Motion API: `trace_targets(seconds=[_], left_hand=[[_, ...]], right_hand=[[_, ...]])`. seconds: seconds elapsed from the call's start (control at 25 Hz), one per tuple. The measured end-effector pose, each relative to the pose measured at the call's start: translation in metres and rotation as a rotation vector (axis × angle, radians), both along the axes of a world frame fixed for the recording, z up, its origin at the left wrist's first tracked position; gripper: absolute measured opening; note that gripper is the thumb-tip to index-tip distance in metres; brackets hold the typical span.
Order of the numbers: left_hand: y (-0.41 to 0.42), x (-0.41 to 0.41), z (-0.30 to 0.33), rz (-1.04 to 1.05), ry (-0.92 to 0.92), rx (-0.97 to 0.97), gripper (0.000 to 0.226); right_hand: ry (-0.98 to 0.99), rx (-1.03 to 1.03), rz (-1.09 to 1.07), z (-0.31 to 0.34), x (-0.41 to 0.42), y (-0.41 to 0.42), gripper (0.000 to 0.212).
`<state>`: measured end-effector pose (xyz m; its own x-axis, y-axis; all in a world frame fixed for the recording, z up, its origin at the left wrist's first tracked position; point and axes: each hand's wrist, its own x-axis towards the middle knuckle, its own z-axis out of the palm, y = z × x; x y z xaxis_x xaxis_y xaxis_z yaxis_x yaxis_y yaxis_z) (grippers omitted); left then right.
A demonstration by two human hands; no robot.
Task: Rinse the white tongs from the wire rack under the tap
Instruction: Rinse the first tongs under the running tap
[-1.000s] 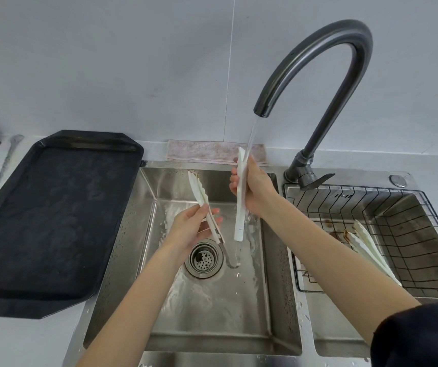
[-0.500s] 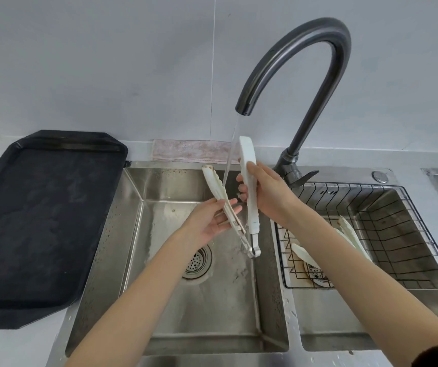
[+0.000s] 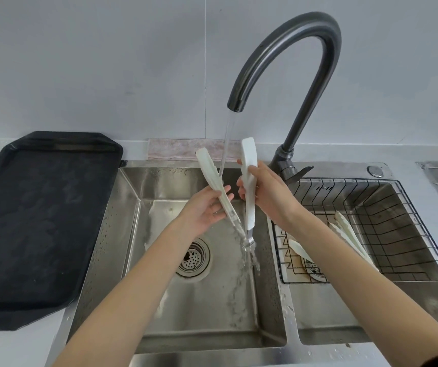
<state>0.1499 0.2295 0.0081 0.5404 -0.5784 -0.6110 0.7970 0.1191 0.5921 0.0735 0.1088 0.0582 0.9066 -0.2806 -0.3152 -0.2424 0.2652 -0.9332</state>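
We've got the white tongs (image 3: 247,192) over the left sink basin (image 3: 199,308), hinge end nearest us and low, both arms splayed up and away. Left hand (image 3: 207,210) grips the left arm, right hand (image 3: 268,197) grips the right. Water stream (image 3: 228,144) drops between the arms onto the hinge. Farther right, more tongs lie in the wire rack (image 3: 398,234). Tap (image 3: 292,62) beyond.

Black tray (image 3: 40,221) on counter left of sink. Pinkish cloth (image 3: 183,152) along wall behind basin. Round drain strainer (image 3: 192,256) in left basin floor.
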Motion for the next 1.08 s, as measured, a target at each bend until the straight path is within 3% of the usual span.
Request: trace_targets(seconds=[0.12,0.28,0.48,0.68,0.88,1.08], left_hand=[[0.002,0.0,0.001,-0.033,-0.025,0.015,0.038],[0.005,-0.007,-0.002,-0.088,-0.052,0.085,0.007],[0.017,-0.006,-0.007,-0.04,-0.019,0.028,0.016],[0.018,-0.003,0.004,-0.063,-0.072,-0.036,0.008],[0.012,-0.003,0.004,-0.019,-0.028,-0.105,0.012],[-0.001,0.005,0.01,0.059,0.067,-0.031,0.025]], right_hand=[[-0.001,0.046,-0.045,-0.006,-0.002,-0.002,0.028],[0.09,0.262,-0.257,-0.028,-0.004,-0.003,0.028],[0.237,0.638,-0.423,-0.072,-0.003,0.001,0.025],[0.375,0.722,-0.369,-0.096,0.005,0.025,0.027],[0.395,0.708,-0.296,-0.082,0.0,0.036,0.048],[0.415,0.76,-0.352,-0.095,0.007,0.024,0.035]])
